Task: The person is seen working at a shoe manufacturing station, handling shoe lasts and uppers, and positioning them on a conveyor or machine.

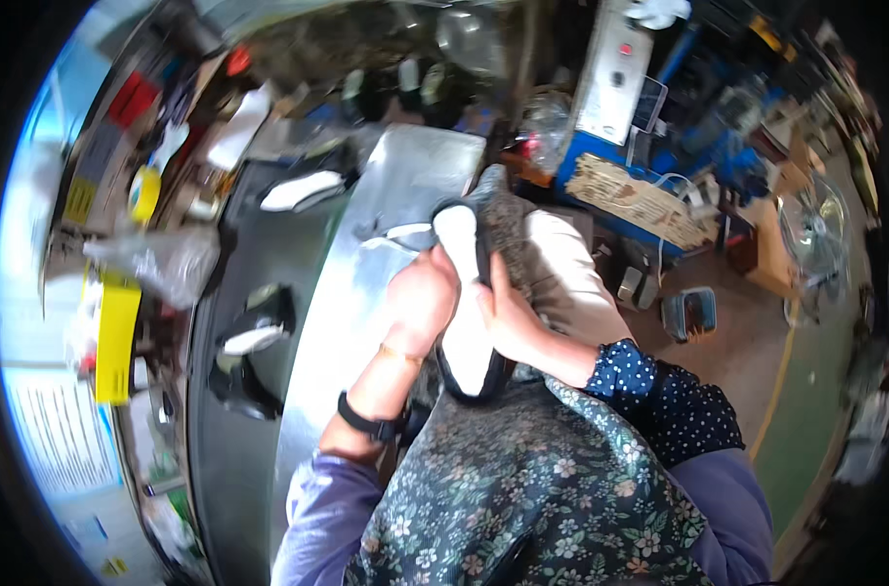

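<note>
While 2 hands hold it, the dark shoe (pixel 467 363) is up in the air by the right edge of the counter (pixel 317 322), near the flowery apron (pixel 532 488), with its long white face up. The left hand (pixel 422 293) is curled up small against the shoe's left side; I can't tell if it pinches anything. The right hand (pixel 511 317) is part open and has hold of the shoe, with its fingers along the right side. The white part already runs nearly end to end. A pale strip (pixel 405 231) pokes out near the far end, so the work looks partway; I can't tell what is left. Shiny metal shows between the left arm and the counter's left edge, so there is room that way. Past that edge, 3 more shoes (pixel 259 322) lie on a dark belt (pixel 259 249).
</note>
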Tool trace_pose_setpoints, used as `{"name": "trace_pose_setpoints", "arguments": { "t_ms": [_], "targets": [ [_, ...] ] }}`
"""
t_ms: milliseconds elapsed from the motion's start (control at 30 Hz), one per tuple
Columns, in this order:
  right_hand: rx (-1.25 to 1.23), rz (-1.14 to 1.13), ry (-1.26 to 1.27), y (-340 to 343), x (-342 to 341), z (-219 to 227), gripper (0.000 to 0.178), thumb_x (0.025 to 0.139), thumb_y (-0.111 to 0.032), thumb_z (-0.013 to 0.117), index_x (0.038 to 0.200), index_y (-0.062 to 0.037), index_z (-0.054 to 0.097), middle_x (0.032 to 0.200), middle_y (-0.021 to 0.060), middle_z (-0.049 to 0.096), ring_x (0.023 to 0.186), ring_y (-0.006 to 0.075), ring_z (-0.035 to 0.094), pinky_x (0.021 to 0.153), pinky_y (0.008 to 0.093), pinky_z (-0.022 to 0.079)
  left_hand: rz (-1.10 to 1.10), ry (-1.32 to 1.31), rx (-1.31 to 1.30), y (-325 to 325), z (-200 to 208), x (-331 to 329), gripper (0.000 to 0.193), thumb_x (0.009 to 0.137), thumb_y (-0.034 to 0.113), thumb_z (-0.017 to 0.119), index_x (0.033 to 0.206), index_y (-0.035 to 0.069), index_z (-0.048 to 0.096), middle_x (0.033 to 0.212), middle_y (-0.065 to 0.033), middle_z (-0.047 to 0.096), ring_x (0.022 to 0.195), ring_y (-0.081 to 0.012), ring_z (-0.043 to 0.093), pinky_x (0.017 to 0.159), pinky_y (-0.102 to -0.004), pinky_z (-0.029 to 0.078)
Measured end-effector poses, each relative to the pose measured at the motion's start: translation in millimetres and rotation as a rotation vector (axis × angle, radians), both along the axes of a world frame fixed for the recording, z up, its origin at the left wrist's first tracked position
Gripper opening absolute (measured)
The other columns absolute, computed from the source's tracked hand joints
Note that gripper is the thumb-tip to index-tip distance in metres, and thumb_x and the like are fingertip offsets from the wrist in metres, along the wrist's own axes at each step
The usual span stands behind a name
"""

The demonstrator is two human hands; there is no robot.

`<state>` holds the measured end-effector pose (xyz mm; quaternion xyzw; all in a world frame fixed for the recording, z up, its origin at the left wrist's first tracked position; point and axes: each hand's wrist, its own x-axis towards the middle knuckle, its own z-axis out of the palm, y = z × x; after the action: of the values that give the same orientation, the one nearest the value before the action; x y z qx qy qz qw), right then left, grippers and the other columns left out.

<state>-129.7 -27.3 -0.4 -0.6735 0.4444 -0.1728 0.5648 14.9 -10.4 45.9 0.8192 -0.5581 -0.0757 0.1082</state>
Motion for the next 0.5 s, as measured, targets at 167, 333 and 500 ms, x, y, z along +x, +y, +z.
{"name": "trace_pose_setpoints", "arguments": {
  "t_ms": [167,333,500],
  "targets": [
    [-0.074,-0.011,-0.321,2,5,-23,0.064,0.104,-0.027,0.04,0.15,0.0051,0.01,0.13,0.0362,0.048,0.121,0.0437,0.053,0.1,0.0405,0.042,-0.197,0.934,-0.132,45,-61,32,0.066,0.105,0.043,0.032,0.149,-0.004,0.018,0.134,-0.026,0.051,0.13,-0.0326,0.046,0.108,-0.0365,0.036],
    [-0.292,-0.006,-0.144,11,-6,-33,0.061,0.103,-0.021,0.041,0.15,0.0047,0.013,0.143,0.0365,0.037,0.132,0.0463,0.041,0.107,0.0423,0.036,0.107,0.672,-0.163,54,-62,-10,0.061,0.105,0.041,0.033,0.144,-0.007,0.033,0.139,-0.0251,0.048,0.132,-0.031,0.044,0.111,-0.0371,0.032],
    [-0.307,0.051,-0.343,1,-12,-29,0.057,0.103,-0.016,0.042,0.149,0.0074,0.019,0.147,0.0258,0.038,0.138,0.0322,0.037,0.113,0.0359,0.028,0.327,1.546,-0.47,25,-92,8,0.061,0.106,0.046,0.03,0.143,-0.001,0.041,0.143,-0.0159,0.047,0.132,-0.0257,0.043,0.114,-0.0355,0.028]
  ]
}}
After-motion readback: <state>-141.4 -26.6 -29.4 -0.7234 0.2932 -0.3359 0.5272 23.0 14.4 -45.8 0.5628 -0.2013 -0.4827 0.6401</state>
